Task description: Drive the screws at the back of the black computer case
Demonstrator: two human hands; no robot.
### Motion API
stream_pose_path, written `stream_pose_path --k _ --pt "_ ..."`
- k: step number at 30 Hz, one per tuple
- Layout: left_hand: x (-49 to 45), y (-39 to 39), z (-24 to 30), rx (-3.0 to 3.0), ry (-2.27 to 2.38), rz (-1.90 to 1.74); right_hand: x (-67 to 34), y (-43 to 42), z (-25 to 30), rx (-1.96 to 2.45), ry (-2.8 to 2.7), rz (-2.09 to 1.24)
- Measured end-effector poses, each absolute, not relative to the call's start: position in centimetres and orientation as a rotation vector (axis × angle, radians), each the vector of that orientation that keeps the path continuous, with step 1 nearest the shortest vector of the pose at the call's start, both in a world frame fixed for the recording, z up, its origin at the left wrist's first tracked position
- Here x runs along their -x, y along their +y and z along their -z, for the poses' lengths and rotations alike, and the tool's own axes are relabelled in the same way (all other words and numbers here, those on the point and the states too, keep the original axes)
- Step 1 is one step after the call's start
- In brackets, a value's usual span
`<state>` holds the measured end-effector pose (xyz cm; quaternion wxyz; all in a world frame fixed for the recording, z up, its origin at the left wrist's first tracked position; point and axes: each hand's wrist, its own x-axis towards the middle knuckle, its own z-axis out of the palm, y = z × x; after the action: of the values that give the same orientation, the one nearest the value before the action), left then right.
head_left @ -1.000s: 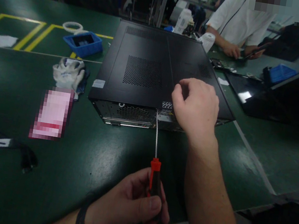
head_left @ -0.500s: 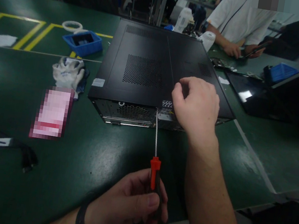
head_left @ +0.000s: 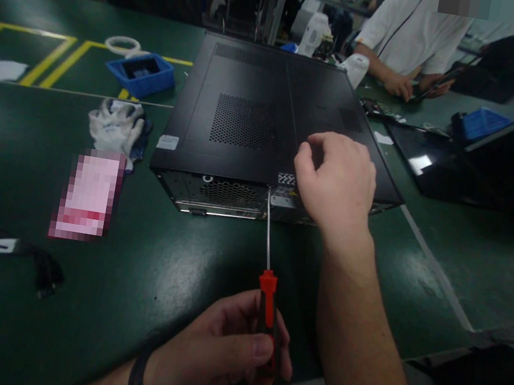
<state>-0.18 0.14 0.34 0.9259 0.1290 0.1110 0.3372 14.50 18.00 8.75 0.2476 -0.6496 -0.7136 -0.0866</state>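
My left hand (head_left: pixel 223 346), a dark band at its wrist, is closed around the red and black handle of a screwdriver (head_left: pixel 269 292). The screwdriver's shaft points away from me, and its tip meets the rear edge of a black computer case (head_left: pixel 251 74) lying flat on the table. On the case's top, near that edge, rests my right hand (head_left: pixel 340 176). Its fingers are curled, with thumb and forefinger close together; whatever they may hold is hidden. Perforated vents and a small label show on the case. The screw spot itself is too small to make out.
Left of the case lie grey-white gloves (head_left: pixel 118 125), a blurred pink packet (head_left: pixel 91 192) and a black cable (head_left: pixel 46 273). A blue bin (head_left: pixel 144 74) stands farther back. On the right are a dark flat panel (head_left: pixel 418 159) and another blue bin (head_left: pixel 485 124). A co-worker's hands (head_left: pixel 401 85) are beyond.
The screwdriver handle has turned slightly in my left hand, showing more red, while its tip stays at the same place. My right hand and the case keep their positions.
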Motion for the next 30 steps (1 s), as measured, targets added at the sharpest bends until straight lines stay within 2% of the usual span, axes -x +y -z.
stream_pose_path --k 30 --pt "0.22 -0.01 -0.53 -0.273 0.23 -0.693 -14.7 18.12 -8.52 1.746 -1.951 0.254"
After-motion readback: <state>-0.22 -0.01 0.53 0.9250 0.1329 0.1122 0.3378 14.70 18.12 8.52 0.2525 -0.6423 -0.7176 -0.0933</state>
